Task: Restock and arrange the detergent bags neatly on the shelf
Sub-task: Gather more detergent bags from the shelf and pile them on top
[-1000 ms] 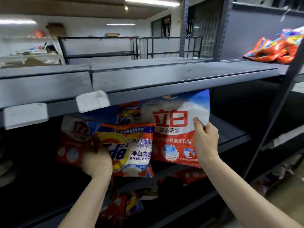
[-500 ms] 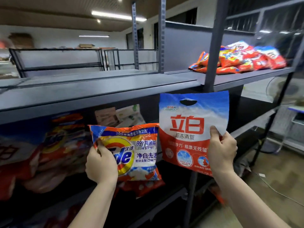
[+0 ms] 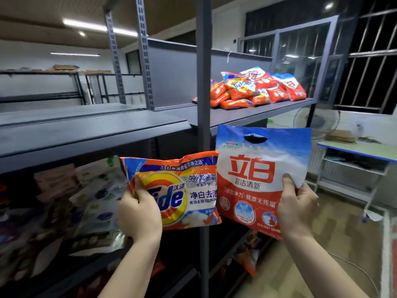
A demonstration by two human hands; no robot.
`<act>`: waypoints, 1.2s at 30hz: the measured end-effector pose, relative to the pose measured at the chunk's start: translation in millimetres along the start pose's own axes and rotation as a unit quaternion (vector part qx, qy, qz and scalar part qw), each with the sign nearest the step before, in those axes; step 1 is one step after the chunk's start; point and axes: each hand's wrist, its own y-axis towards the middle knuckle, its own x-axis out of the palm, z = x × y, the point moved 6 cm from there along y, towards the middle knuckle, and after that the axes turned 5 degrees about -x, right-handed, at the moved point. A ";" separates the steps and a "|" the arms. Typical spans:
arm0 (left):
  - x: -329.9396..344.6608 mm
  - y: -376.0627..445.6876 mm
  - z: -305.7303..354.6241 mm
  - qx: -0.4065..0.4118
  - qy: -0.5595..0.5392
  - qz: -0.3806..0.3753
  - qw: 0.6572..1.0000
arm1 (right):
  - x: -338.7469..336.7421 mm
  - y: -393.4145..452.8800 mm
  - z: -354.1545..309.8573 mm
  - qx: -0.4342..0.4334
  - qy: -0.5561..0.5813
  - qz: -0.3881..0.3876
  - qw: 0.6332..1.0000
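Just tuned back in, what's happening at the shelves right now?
A person is holding two detergent bags in front of the grey shelving. The left hand grips an orange Tide bag by its left edge; the right hand pinches a red-and-blue bag at its right side. Neither is shelved yet. A pile of bags lies on the upper shelf to the right.

Lower-left shelf stock (image 3: 53, 211) motion-blurred, labels unreadable. Left hand (image 3: 139, 214) covers left end of Tide bag (image 3: 184, 190); logo partly hidden. Right hand (image 3: 297, 209) hides lower right corner of red-white bag (image 3: 255, 175). Top-shelf pile (image 3: 255, 88): print too small. Forearms cut by bottom edge.
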 end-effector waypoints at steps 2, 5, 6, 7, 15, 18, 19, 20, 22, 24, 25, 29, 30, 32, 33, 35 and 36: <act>20.9 -3.7 5.3 0.005 -0.021 0.000 1.000 | -5.8 17.0 3.9 -0.009 0.001 0.012 1.000; 53.9 -8.2 18.6 0.019 -0.040 0.006 0.999 | -10.2 46.5 12.1 -0.018 0.013 0.011 1.000; 65.7 -10.1 24.1 0.025 -0.049 0.002 0.998 | -10.7 58.1 16.1 -0.018 0.018 0.008 1.000; 78.5 -12.6 29.5 0.031 -0.060 -0.005 0.998 | -9.7 70.3 19.3 -0.018 0.026 0.003 0.999; 189.1 -22.0 76.2 0.036 -0.120 -0.046 0.991 | 2.5 181.8 24.6 -0.034 0.080 -0.002 0.996; 227.8 -22.9 94.7 0.038 -0.136 -0.044 0.989 | -0.5 225.8 28.0 -0.049 0.084 0.022 0.995; 239.0 -23.3 100.0 0.042 -0.139 -0.041 0.989 | -1.6 240.1 30.4 -0.055 0.083 0.030 0.995; 249.6 -24.3 105.3 0.047 -0.140 -0.039 0.988 | -2.4 254.4 32.9 -0.060 0.082 0.036 0.994; 271.2 -26.5 114.3 0.061 -0.138 -0.040 0.988 | -2.9 281.8 39.1 -0.060 0.087 0.041 0.994; 294.6 -28.7 121.4 0.069 -0.132 -0.040 0.988 | -4.0 311.0 45.2 -0.064 0.090 0.051 0.993; 307.2 -29.4 123.0 0.070 -0.129 -0.040 0.988 | -5.0 325.3 47.5 -0.069 0.093 0.058 0.992; 354.4 -31.6 121.8 0.074 -0.135 -0.024 0.988 | -5.5 382.8 61.7 -0.087 0.108 0.064 0.988; 366.4 -31.9 121.4 0.075 -0.141 -0.016 0.987 | -4.4 398.5 65.7 -0.089 0.111 0.059 0.988; 391.9 -32.0 120.9 0.073 -0.161 0.003 0.984 | -1.8 431.2 74.0 -0.090 0.126 0.043 0.987; 404.3 -33.2 122.4 0.072 -0.172 0.013 0.982 | -1.2 448.9 79.0 -0.092 0.134 0.035 0.986; 430.4 -37.7 128.0 0.073 -0.191 0.035 0.978 | -1.2 486.1 88.0 -0.096 0.141 0.019 0.985; 444.2 -41.1 132.6 0.074 -0.197 0.049 0.976 | -1.5 506.9 92.5 -0.100 0.143 0.012 0.985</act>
